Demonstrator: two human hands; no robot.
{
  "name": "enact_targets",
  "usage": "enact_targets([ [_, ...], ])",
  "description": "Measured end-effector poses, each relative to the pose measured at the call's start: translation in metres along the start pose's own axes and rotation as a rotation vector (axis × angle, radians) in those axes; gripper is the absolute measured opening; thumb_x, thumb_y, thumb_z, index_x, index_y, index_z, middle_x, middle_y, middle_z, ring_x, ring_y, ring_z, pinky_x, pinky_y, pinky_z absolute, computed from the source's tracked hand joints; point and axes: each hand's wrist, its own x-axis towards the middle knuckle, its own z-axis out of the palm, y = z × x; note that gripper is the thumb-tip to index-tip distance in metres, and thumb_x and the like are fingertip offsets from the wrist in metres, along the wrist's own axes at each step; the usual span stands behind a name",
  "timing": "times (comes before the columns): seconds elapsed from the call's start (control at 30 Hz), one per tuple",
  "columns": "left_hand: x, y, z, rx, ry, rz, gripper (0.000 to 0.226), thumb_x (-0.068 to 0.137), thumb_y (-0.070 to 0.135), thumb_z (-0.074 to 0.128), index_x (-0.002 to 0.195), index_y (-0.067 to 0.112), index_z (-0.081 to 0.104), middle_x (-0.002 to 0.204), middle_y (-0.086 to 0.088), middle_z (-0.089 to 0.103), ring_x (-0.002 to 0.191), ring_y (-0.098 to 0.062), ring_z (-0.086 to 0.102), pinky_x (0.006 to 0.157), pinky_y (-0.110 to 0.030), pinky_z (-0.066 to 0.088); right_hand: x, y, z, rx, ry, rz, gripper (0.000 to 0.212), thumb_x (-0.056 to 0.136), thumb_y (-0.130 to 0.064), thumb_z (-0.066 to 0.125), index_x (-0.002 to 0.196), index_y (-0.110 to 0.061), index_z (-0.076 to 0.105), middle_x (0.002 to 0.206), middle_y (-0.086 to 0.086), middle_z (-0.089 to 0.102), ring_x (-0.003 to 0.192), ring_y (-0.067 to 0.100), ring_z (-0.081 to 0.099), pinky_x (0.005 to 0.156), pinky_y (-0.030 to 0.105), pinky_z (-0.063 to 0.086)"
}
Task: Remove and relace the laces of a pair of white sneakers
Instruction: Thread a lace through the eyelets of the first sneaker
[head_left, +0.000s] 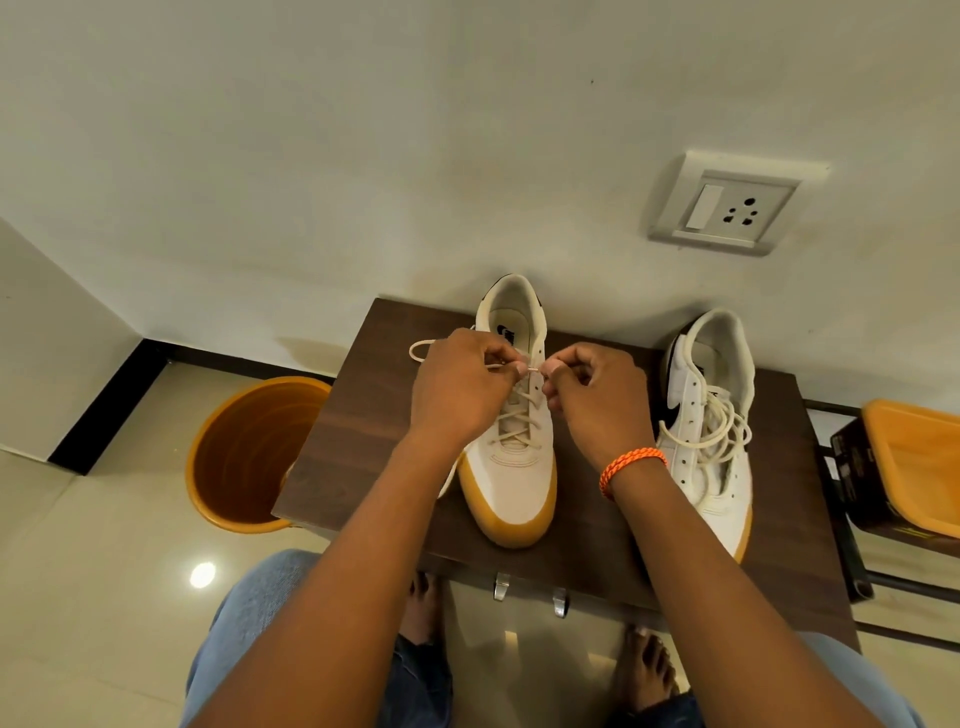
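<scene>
Two white sneakers with gum-coloured soles stand side by side on the dark wooden counter (363, 447), toes toward me, heels against the wall. I have both hands close together over the upper eyelets of the left sneaker (511, 467). My left hand (457, 384) has its fingers curled and pinches the cream lace (501, 366) near its end, and my right hand (597, 395) pinches the tip of that lace, so the fingertips of the two hands nearly meet. A loop of the lace sticks out to the left past my left hand. Lower down, this shoe is laced in crosses over the tongue. The right sneaker (711, 483) stands apart near the counter's right edge, with its loose lace (719, 431) lying in a tangled heap across its open eyelets. An orange braided band (631, 465) sits on my right wrist. On the floor to the left stands an orange bucket (244, 457), partly under the counter's edge. A switch and socket plate (727, 208) is on the wall above.
</scene>
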Motion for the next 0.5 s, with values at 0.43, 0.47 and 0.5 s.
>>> enact_targets([
  [0.43, -0.001, 0.002, 0.02, 0.163, 0.022, -0.096, 0.008, 0.094, 0.024, 0.077, 0.096, 0.029, 0.083, 0.093, 0.006, 0.077, 0.084, -0.012, 0.07, 0.078, -0.033, 0.06, 0.001, 0.012, 0.0, -0.037, -0.077, 0.127, 0.023, 0.1, -0.013, 0.06, 0.086, -0.023, 0.075, 0.077, -0.006, 0.075, 0.072, 0.01, 0.073, 0.077, 0.039, 0.065],
  [0.47, 0.0, 0.0, 0.02, 0.156, 0.006, -0.104, 0.009, 0.094, 0.023, 0.077, 0.094, 0.03, 0.083, 0.092, 0.008, 0.076, 0.085, -0.011, 0.07, 0.078, -0.033, 0.059, 0.001, 0.012, 0.0, -0.014, -0.091, 0.15, 0.024, 0.101, -0.012, 0.059, 0.086, -0.023, 0.075, 0.077, -0.005, 0.075, 0.071, 0.011, 0.074, 0.077, 0.039, 0.065],
  [0.5, 0.001, -0.001, 0.021, 0.15, -0.012, -0.109, 0.01, 0.094, 0.023, 0.076, 0.092, 0.031, 0.082, 0.091, 0.01, 0.075, 0.085, -0.011, 0.07, 0.078, -0.033, 0.059, 0.002, 0.012, 0.0, 0.005, -0.098, 0.17, 0.024, 0.101, -0.01, 0.06, 0.086, -0.022, 0.075, 0.077, -0.004, 0.075, 0.071, 0.011, 0.074, 0.078, 0.039, 0.065],
])
